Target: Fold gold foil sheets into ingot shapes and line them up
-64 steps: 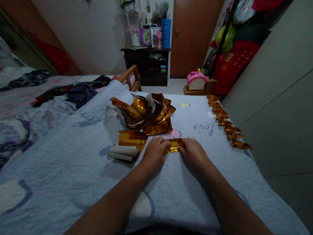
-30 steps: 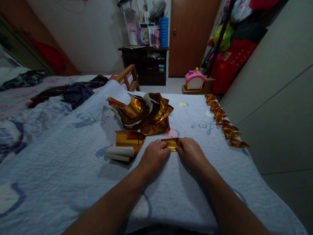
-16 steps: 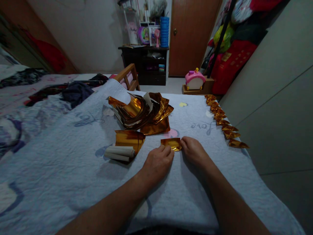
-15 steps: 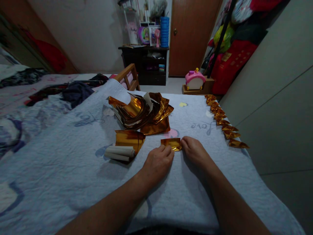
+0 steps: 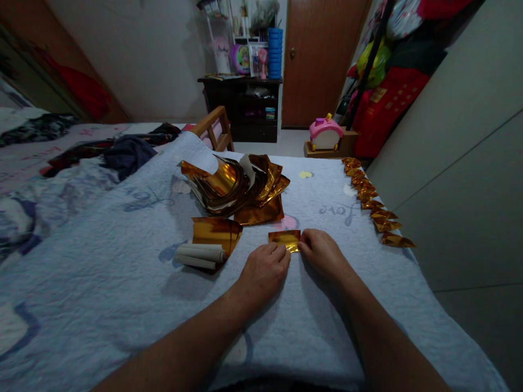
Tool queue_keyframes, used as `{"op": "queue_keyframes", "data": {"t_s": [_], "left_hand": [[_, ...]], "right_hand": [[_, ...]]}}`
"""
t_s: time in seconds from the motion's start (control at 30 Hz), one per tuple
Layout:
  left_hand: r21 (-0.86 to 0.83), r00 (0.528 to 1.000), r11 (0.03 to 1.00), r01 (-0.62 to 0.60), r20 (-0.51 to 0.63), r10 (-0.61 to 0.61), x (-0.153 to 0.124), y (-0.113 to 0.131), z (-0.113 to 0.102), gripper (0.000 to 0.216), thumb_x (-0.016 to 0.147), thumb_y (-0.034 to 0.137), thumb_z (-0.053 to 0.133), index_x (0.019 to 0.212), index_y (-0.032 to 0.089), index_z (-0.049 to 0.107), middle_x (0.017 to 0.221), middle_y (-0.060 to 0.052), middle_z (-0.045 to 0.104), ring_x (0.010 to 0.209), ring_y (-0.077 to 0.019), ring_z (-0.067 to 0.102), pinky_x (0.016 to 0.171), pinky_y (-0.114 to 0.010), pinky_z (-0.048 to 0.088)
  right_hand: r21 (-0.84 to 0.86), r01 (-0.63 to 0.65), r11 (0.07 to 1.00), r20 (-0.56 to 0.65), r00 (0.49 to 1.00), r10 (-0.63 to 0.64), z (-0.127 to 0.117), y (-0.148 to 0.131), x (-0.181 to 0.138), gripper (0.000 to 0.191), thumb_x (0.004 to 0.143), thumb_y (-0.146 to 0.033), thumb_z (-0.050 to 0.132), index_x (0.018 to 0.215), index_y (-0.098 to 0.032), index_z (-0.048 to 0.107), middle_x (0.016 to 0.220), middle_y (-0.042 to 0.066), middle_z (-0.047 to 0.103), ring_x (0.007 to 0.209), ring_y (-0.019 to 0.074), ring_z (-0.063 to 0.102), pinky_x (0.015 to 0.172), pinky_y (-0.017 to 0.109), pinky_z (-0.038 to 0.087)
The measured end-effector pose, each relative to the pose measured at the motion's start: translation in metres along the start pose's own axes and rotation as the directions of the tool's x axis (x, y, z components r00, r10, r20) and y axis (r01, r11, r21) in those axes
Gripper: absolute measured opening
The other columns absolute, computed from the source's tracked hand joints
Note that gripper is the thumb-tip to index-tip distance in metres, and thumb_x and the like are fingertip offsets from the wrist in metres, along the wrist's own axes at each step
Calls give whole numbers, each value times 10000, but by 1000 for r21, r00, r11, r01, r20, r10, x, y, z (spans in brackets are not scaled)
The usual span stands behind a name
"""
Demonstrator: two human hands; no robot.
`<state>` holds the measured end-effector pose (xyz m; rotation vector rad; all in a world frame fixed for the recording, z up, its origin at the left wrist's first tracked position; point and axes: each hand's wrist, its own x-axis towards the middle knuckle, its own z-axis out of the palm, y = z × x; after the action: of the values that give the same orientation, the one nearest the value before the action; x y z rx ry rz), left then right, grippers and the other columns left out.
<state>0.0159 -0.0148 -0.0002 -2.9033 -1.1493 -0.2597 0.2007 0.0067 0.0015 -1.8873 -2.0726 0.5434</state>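
Note:
A small folded piece of gold foil paper (image 5: 285, 238) lies on the pale blue bedspread (image 5: 122, 272). My left hand (image 5: 263, 271) presses its near left edge with bent fingers. My right hand (image 5: 322, 252) pinches its right end. Beyond it sits a heap of curled gold foil sheets (image 5: 239, 188). To the left lies a gold sheet with white rolled paper (image 5: 210, 242).
A row of several folded gold pieces (image 5: 373, 202) runs along the bed's right edge by a grey wall. Dark clothes (image 5: 126, 152) lie at the far left. A wooden chair (image 5: 214, 130), a dark shelf unit (image 5: 249, 106), a pink toy (image 5: 326, 133) and a door stand beyond.
Both hands have shifted along the gold piece: the left slid back toward me, baring more foil, and the right moved in slightly on the right end. The piece looks shorter than two seconds ago.

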Motion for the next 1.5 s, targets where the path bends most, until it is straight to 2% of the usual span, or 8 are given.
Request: {"op": "queue_keyframes", "data": {"t_s": [0.27, 0.4, 0.53, 0.8, 0.93, 1.2, 1.33, 1.5], "left_hand": [[37, 1000, 999, 9, -7, -9, -2, 5, 1, 124, 938, 101, 573, 1012, 123, 670, 960, -76, 689, 917, -261, 648, 763, -401, 574], [44, 1000, 999, 10, -3, -10, -2, 6, 1, 144, 934, 102, 574, 1036, 118, 675, 974, -85, 696, 917, -269, 650, 766, -416, 578], [12, 1000, 1000, 22, 10, -22, -2, 7, 0, 195, 935, 86, 556, 1089, 109, 672, 994, -94, 704, 935, -267, 653, 795, -420, 579], [-359, 968, 919, 163, -122, -220, -1, -10, 4, 157, 946, 108, 566, 990, 184, 697, 1032, -45, 733, 998, -209, 646, 901, -355, 536], [-468, 934, 846, 254, -110, -341, 4, -18, 4, 123, 923, 128, 600, 846, 184, 677, 934, -38, 698, 921, -199, 629, 862, -344, 507], [-302, 879, 833, 464, 40, -475, 5, -17, 0, 83, 937, 262, 606, 894, 207, 652, 1013, -56, 626, 1014, -261, 532, 882, -401, 424], [-211, 855, 832, 513, 37, -518, 4, -16, 4, 79, 950, 249, 570, 979, 213, 633, 1080, -69, 596, 1040, -277, 497, 919, -428, 403], [-127, 867, 862, 491, -24, -498, 2, -14, 10, 125, 943, 236, 573, 1061, 198, 593, 1091, -87, 571, 1062, -288, 479, 999, -471, 378]], "right_hand": [[41, 25, 999, -65, 998, -22, 4, 1, -1, 114, 871, -109, 540, 803, -184, 593, 791, 50, 660, 732, 185, 559, 676, 290, 350], [73, 194, 978, -163, 970, -180, 5, -4, -5, 124, 879, -92, 519, 866, -183, 602, 899, 67, 657, 857, 199, 571, 787, 293, 397], [120, 241, 963, -44, 970, -238, 8, -11, -8, 171, 926, -123, 478, 905, -195, 631, 941, 52, 681, 857, 180, 594, 769, 277, 402], [-38, 119, 992, 19, 993, -118, 9, -22, -9, 197, 988, -183, 452, 957, -201, 646, 1003, 59, 712, 920, 193, 626, 753, 288, 380], [-111, 89, 990, 21, 996, -87, 7, -27, -11, 190, 999, -206, 445, 971, -199, 633, 1018, 70, 709, 939, 209, 627, 732, 299, 371], [-221, 61, 973, -7, 998, -64, 9, -40, -13, 156, 988, -279, 499, 1009, -186, 623, 1032, 102, 700, 941, 250, 611, 730, 333, 368], [-255, 64, 965, -46, 996, -78, 13, -45, -14, 220, 994, -344, 490, 1027, -172, 623, 1034, 121, 685, 946, 274, 603, 763, 357, 372], [-274, 61, 960, -60, 995, -81, 14, -47, -16, 262, 977, -411, 523, 1067, -193, 635, 1044, 125, 664, 951, 282, 580, 793, 376, 368]]}}
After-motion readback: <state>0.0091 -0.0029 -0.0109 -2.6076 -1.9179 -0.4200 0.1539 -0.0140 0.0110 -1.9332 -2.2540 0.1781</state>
